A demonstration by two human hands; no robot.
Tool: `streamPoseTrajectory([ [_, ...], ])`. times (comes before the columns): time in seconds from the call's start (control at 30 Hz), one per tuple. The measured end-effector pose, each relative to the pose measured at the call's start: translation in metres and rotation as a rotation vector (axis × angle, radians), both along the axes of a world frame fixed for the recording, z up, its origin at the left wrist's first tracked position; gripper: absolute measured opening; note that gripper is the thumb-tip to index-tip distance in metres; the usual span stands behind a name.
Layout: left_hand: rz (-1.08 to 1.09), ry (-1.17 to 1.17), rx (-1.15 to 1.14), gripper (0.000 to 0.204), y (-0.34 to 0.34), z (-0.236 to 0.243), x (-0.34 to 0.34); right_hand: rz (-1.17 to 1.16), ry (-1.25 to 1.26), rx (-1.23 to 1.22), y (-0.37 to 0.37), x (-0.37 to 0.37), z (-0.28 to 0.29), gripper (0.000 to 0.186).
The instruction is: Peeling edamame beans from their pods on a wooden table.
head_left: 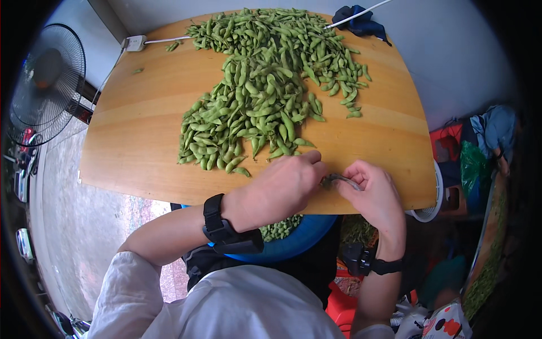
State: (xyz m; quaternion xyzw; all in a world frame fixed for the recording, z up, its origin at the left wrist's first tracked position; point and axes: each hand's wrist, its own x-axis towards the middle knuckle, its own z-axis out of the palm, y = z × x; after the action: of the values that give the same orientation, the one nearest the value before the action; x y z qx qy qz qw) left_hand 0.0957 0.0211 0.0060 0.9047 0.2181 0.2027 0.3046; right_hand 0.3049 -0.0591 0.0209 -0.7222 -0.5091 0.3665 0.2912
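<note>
A big heap of green soybean pods [248, 110] covers the middle and far part of the wooden table [141, 124]. Over the table's near edge, to the right of the heap's lower end, my left hand [285, 183] is closed with its fingers curled; what they grip is hidden. Close beside it my right hand [374, 195] pinches a thin, curved grey metal tool [345, 180], whose tip points at my left fingers. Something small and dark green shows at that tip, too small to name. Below the edge, a blue basin [282, 252] holds shelled green beans [283, 229].
A fan [48, 76] stands left of the table. A power strip [135, 43] with a white cord and a dark cloth [361, 24] lie at the far edge. To the right are a white basket [432, 212] and bags; below, a red stool [340, 305].
</note>
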Motion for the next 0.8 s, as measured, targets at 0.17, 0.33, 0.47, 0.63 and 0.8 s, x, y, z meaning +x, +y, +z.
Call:
streamPoseTrajectory([
  [0.17,0.027,0.026,0.013,0.023,-0.006,-0.001,0.0,0.003,-0.007,0.072,-0.006,-0.013,0.003,0.024],
  [0.33,0.042,-0.04,0.034,0.023,-0.016,-0.004,-0.007,-0.022,-0.088,0.131,-0.004,-0.029,0.006,0.019],
  [0.47,-0.001,-0.082,0.172,0.025,-0.037,0.005,-0.025,0.036,-0.179,0.189,-0.011,-0.024,0.0,0.014],
  [0.63,-0.116,-0.04,0.119,0.023,-0.039,0.005,-0.05,-0.038,-0.114,-0.002,-0.067,0.022,0.022,0.01],
  [0.8,0.116,0.013,0.355,0.018,0.0,0.011,-0.03,-0.155,-0.421,-0.101,-0.102,0.052,0.043,0.02],
])
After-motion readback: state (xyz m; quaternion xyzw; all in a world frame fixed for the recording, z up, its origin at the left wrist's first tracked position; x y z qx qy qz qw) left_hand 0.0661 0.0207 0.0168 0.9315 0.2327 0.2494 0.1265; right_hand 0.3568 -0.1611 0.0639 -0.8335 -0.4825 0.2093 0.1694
